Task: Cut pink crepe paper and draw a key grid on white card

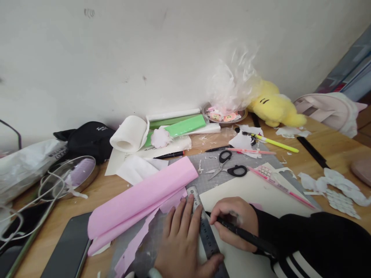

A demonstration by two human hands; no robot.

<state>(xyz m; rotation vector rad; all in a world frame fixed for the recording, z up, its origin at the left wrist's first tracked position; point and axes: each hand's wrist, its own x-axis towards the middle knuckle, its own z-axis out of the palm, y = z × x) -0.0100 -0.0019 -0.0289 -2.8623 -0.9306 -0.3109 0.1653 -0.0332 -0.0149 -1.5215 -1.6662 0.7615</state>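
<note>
A wooden table carries a grey mat beneath the left hand, a dark device and a bowl to its left, and, beyond the right hand, a yellow plush and black strip.

Soft, diffuse light falls on the wall, pale glints mark the clear bag, and the edges look stretched.

A grey metal ruler, with a rounded far end and printed numbers, lies flat and slanted across a large cream sheet of paper, its middle partly covered. A slim black pen-like tool is gripped at a low tilt over the sheet, its tip pointing left, just beside the ruler's right edge.
</note>
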